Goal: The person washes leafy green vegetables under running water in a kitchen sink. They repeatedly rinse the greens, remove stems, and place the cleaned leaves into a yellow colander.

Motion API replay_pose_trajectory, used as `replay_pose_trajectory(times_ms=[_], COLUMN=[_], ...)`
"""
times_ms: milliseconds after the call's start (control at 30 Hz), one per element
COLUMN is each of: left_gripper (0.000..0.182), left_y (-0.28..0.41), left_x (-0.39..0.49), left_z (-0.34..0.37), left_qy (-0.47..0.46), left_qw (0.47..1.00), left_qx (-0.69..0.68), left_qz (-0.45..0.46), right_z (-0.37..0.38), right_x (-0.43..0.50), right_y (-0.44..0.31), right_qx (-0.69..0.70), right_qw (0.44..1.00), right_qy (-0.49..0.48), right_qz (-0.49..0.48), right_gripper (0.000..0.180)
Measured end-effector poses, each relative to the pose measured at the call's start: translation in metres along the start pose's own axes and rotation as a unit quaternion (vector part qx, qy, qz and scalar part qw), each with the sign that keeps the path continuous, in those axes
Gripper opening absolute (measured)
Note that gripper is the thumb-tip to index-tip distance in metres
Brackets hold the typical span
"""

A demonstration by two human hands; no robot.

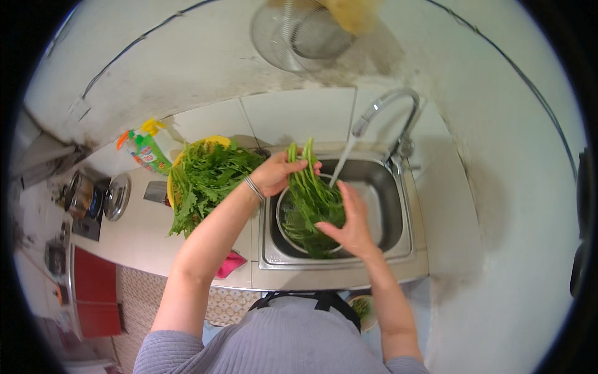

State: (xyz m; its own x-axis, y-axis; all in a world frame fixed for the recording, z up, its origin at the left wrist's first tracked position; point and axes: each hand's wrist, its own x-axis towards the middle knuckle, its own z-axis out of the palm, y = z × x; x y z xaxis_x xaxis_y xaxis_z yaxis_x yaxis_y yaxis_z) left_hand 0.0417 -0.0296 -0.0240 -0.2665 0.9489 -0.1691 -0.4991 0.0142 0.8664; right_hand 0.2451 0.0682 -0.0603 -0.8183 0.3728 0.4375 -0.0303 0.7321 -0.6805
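My left hand [280, 173] grips a bunch of leafy greens [315, 196] by the pale stems. The leaves hang down over a round metal basin [281, 219] that stands in the left part of a stainless steel sink [383, 210]. My right hand [350, 217] is at the leafy end, thumb and fingers spread apart on either side of the leaves; whether it touches them I cannot tell. Water runs from the curved chrome faucet [397, 98] in a stream that falls just behind my right fingers. The basin's inside is partly hidden by the greens.
Left of the sink, a yellow basin [217, 140] is heaped with greens [210, 177]. Beside it are spray bottles [152, 154], a cleaver blade [156, 191] and a pot lid [117, 198]. A pink cloth [231, 264] lies at the counter edge. Wire strainers [299, 37] hang on the wall.
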Motion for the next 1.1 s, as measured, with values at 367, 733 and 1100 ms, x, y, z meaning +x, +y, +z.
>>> replay_pose_trajectory(times_ms=[367,733,1100], left_gripper=[0.021,0.051,0.032], left_y=[-0.003,0.088,0.134], left_x=[-0.016,-0.091,-0.163], left_z=[0.001,-0.066,-0.171], left_qy=[0.065,0.173,0.257], left_qw=[0.993,0.97,0.904], left_qx=[-0.092,0.154,0.229], left_qz=[0.041,0.071,0.254], right_z=[0.059,0.075,0.118], right_x=[0.052,0.102,0.211], right_y=[0.003,-0.052,-0.184], right_qx=[0.072,-0.064,-0.138], right_qw=[0.997,0.991,0.97], right_qy=[-0.011,0.03,0.028], right_qz=[-0.01,-0.114,-0.2], right_gripper=[0.076,0.066,0.054])
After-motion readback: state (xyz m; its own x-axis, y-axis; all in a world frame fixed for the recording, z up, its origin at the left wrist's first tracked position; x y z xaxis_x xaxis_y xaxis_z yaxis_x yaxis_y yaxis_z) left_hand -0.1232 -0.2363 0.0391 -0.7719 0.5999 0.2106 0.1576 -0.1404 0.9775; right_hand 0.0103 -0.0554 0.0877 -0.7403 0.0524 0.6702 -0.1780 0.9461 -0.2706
